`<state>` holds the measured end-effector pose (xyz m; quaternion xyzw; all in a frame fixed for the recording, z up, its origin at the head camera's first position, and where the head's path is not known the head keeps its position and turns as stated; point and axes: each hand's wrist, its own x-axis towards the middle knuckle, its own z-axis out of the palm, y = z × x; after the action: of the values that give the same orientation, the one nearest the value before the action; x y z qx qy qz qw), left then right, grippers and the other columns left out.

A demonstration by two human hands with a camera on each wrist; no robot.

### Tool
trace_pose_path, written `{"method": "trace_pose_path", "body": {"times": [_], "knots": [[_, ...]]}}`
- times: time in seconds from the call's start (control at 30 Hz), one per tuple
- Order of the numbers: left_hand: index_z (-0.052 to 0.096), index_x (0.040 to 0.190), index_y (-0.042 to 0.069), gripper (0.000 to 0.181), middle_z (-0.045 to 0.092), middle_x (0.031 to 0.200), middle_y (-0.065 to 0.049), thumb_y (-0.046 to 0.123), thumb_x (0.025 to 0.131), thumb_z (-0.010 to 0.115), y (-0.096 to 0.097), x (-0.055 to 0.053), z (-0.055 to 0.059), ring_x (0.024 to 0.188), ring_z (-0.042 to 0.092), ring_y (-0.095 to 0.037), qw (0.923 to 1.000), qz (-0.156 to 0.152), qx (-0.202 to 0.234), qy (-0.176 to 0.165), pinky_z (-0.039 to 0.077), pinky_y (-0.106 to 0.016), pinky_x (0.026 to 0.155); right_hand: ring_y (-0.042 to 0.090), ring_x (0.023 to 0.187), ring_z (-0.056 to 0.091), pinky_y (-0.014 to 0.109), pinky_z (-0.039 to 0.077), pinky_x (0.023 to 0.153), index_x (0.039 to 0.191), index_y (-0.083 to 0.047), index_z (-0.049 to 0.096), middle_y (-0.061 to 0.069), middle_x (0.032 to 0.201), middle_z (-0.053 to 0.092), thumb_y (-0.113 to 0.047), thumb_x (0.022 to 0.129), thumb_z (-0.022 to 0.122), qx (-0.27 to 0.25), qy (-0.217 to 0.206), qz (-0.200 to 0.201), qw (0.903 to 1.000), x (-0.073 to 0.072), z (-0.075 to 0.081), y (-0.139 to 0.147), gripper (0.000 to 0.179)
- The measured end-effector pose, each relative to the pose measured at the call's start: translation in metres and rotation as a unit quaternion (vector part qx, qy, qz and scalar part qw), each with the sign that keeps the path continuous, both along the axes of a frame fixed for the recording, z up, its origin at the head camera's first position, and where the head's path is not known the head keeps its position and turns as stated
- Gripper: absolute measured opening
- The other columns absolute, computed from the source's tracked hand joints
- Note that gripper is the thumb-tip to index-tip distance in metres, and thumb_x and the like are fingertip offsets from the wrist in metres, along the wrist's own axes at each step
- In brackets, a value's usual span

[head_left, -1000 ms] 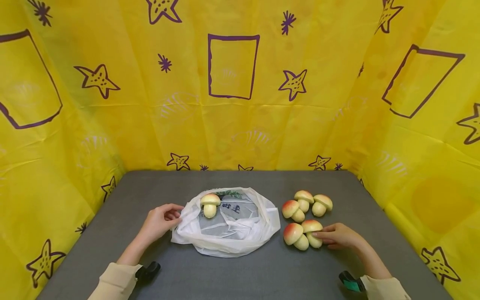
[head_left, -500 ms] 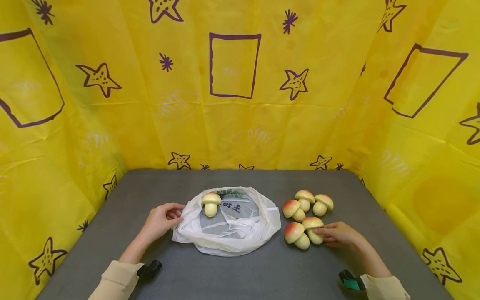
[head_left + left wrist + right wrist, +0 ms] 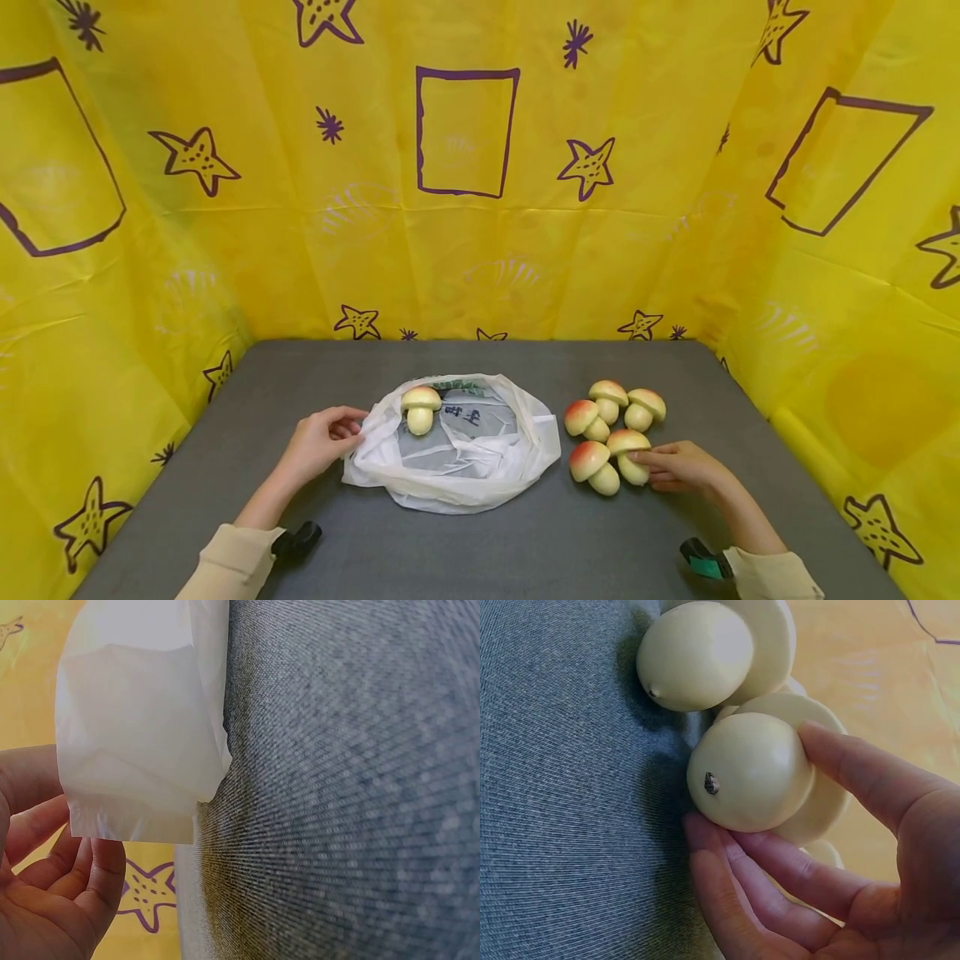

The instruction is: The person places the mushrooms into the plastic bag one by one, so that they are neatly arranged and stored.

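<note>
A white plastic bag [image 3: 465, 493] lies with its mouth spread open on the table. One toy mushroom [image 3: 420, 410], cream with a reddish-yellow cap, sits inside at the bag's left. My left hand [image 3: 318, 442] pinches the bag's left edge; in the left wrist view the white film [image 3: 135, 727] covers part of its fingers. With thumb and fingers my right hand [image 3: 686, 467] grips the stem of another toy mushroom [image 3: 628, 443], whose round stem end [image 3: 746, 772] faces the right wrist camera. A neighbouring mushroom [image 3: 589, 461] lies close on its left.
Behind the gripped mushroom are three more: a left one [image 3: 582, 418], a middle one [image 3: 607, 393] and a right one [image 3: 645, 406]. The dark grey table [image 3: 480, 558] meets yellow star-printed curtains [image 3: 480, 275] at the back and sides.
The right hand's mushroom has shifted slightly away and to the right, and the mushroom on its left has moved a little too. My left hand and the bag stay put.
</note>
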<state>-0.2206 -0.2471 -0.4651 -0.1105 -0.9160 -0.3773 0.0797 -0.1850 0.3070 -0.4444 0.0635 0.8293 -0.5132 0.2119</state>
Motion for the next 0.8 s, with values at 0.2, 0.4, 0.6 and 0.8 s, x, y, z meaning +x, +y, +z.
{"method": "trace_pose_path", "body": {"times": [0.2, 0.4, 0.6, 0.8], "knots": [[0.070, 0.103, 0.009, 0.026, 0.066, 0.082, -0.001, 0.007, 0.078, 0.074, 0.000, -0.001, 0.000, 0.068, 0.059, -0.006, 1.0000, 0.002, 0.000, 0.005, 0.049, -0.020, 0.062, 0.022, 0.095, 0.067, 0.036, 0.055, 0.079, 0.120, 0.016, 0.054, 0.016, 0.104, 0.068, -0.032, 0.088, 0.065, 0.006, 0.012, -0.009, 0.9999, -0.001, 0.006, 0.000, 0.060], [0.070, 0.103, 0.009, 0.026, 0.065, 0.082, -0.001, 0.006, 0.078, 0.074, 0.000, -0.001, 0.001, 0.069, 0.058, -0.007, 1.0000, 0.003, 0.001, 0.003, 0.049, -0.020, 0.062, 0.020, 0.093, 0.067, 0.034, 0.055, 0.080, 0.119, 0.015, 0.056, 0.011, 0.101, 0.069, -0.032, 0.088, 0.065, 0.005, 0.023, -0.005, 0.9997, -0.002, 0.015, -0.002, 0.057], [0.070, 0.104, 0.009, 0.026, 0.065, 0.082, -0.001, 0.007, 0.078, 0.074, 0.000, -0.001, 0.001, 0.069, 0.058, -0.007, 1.0000, 0.002, 0.002, -0.001, 0.049, -0.020, 0.062, 0.019, 0.092, 0.067, 0.036, 0.055, 0.081, 0.116, 0.015, 0.058, 0.011, 0.099, 0.069, -0.032, 0.088, 0.065, 0.001, 0.036, -0.004, 0.9993, -0.003, 0.023, -0.004, 0.055], [0.070, 0.105, 0.009, 0.027, 0.065, 0.083, -0.001, 0.008, 0.078, 0.074, 0.000, 0.000, 0.002, 0.069, 0.059, -0.009, 1.0000, 0.003, 0.001, -0.004, 0.050, -0.020, 0.062, 0.017, 0.091, 0.068, 0.035, 0.055, 0.081, 0.118, 0.015, 0.057, 0.012, 0.099, 0.070, -0.033, 0.088, 0.066, -0.002, 0.044, -0.009, 0.9990, -0.007, 0.033, -0.009, 0.057]]}}
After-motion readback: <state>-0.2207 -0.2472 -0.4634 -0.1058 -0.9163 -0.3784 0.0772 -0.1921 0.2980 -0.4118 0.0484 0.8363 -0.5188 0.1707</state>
